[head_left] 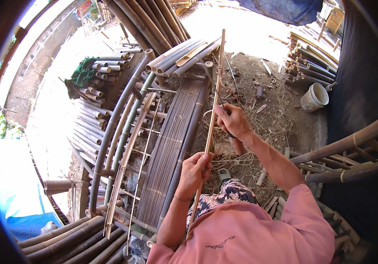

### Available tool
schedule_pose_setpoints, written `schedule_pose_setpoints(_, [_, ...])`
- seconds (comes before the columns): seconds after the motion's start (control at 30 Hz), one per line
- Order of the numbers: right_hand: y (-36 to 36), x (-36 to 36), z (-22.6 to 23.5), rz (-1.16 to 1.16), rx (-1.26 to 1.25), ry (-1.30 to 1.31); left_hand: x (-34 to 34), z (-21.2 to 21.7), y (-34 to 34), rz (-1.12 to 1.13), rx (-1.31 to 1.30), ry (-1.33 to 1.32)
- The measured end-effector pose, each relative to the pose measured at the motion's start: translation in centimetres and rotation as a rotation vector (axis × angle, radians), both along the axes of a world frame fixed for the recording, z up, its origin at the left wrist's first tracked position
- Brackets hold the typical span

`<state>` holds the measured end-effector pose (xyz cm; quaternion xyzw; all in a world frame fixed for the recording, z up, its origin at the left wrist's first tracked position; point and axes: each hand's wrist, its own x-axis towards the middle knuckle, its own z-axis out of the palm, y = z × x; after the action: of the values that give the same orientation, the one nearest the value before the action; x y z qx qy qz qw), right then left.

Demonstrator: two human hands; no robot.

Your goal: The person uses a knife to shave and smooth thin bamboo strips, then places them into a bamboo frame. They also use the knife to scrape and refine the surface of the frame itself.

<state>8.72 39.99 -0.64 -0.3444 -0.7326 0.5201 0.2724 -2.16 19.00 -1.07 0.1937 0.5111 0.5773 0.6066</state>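
Outdoor bamboo yard, seen from the head camera: dirt ground (281,110) is littered with shavings and offcuts, in strong sun toward the top.

A long thin bamboo strip (215,94) is held roughly upright in mid-frame, its top reaching toward the stacked poles and its lower end passing down by the pink-shirted torso. The left hand (194,169) is closed around the strip low down, thumb pressed on top. The right hand (232,121) is closed higher up against the strip, gripping what appears to be a knife handle (238,145); the blade cannot be made out.

A slatted bamboo panel (171,145) is laid just left of the hands, framed by curved bamboo poles (114,127). Cut bamboo tubes (90,105) are piled further left, with a green cloth (82,72) on top. A white bucket (314,97) is set on the dirt at right, near another stack of bamboo poles (308,59). A blue tarp (26,220) is seen at lower left.
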Motion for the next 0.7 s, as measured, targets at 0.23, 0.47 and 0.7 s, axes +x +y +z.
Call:
schedule_pose_setpoints(0.23, [-0.8, 2.7, -2.2, 0.100, 1.043, -0.271, 2.0, 2.1, -0.3, 0.116, -0.130, 0.327])
schedule_pose_setpoints(0.47, [2.9, 3.2, -2.3, 0.037, 0.696, -0.358, 3.4, 0.9, -2.8, 0.148, -0.165, 0.384])
schedule_pose_setpoints(0.7, [6.0, 3.1, -3.5, 0.016, 0.809, -0.434, 4.5, 0.2, -3.5, 0.200, -0.121, 0.333])
